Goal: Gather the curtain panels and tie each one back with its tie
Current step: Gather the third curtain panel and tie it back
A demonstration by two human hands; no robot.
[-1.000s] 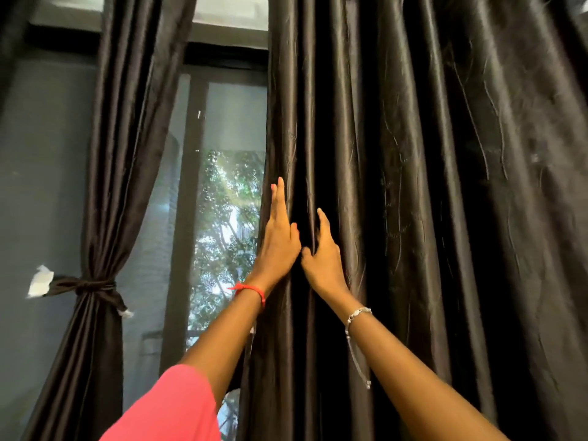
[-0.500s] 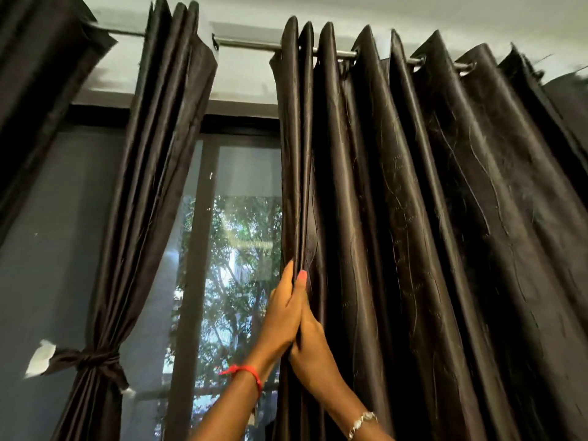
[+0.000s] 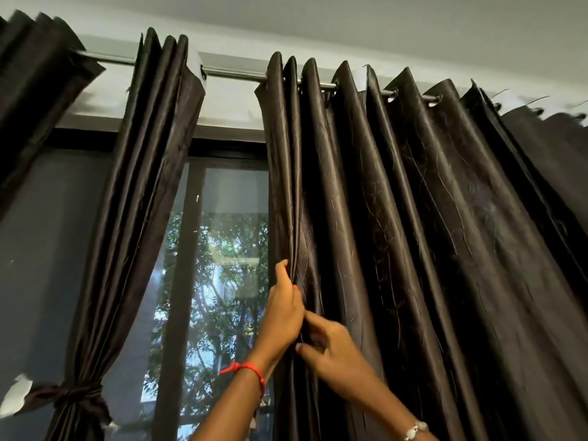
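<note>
A dark brown satin curtain panel point(image 3: 413, 249) hangs spread out on the metal rod point(image 3: 235, 73) to the right of the window. My left hand point(image 3: 283, 310), with a red thread at the wrist, grips the panel's left edge folds, fingers curled round them. Just below and to the right, my right hand point(image 3: 331, 348) pinches the adjoining folds, slightly blurred. At the left a second panel point(image 3: 136, 202) hangs gathered, bound low down by its dark tie point(image 3: 74, 394).
The window point(image 3: 219, 265) between the two panels shows green trees outside. A third dark curtain point(image 3: 35, 100) hangs at the far left. A white scrap point(image 3: 16, 397) sits on the wall where the tie is fixed. The ceiling runs close above the rod.
The view has tilted upward, bringing the rod and ceiling in. Both hands went from lying flat on the folds to gripping the panel's left edge, and the right hand dropped below the left.
</note>
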